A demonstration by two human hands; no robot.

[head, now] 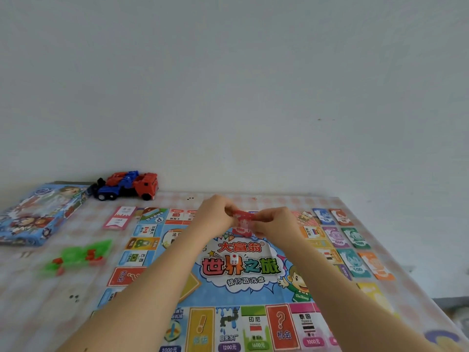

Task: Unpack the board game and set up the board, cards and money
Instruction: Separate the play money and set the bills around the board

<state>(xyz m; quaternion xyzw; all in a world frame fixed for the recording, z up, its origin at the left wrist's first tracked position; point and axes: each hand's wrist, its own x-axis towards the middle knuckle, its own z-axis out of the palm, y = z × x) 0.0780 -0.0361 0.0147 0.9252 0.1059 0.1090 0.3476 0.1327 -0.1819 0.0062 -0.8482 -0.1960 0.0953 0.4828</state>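
The colourful game board (236, 295) lies unfolded flat on the table in front of me. A white die (234, 259) sits on its centre art. Above the board's far half, my left hand (215, 214) and my right hand (276, 222) pinch a small red and white paper piece (243, 219) between them, one hand on each side. Paper money notes (355, 240) in several colours lie in rows to the right of the board. A pink and white card stack (119, 217) rests by the board's far left corner.
The blue game box (38, 214) lies at the far left. A red and blue toy truck (127, 185) stands against the wall behind it. A blurry green bag with small red pieces (76, 257) lies left of the board. The table's right edge slants past the money.
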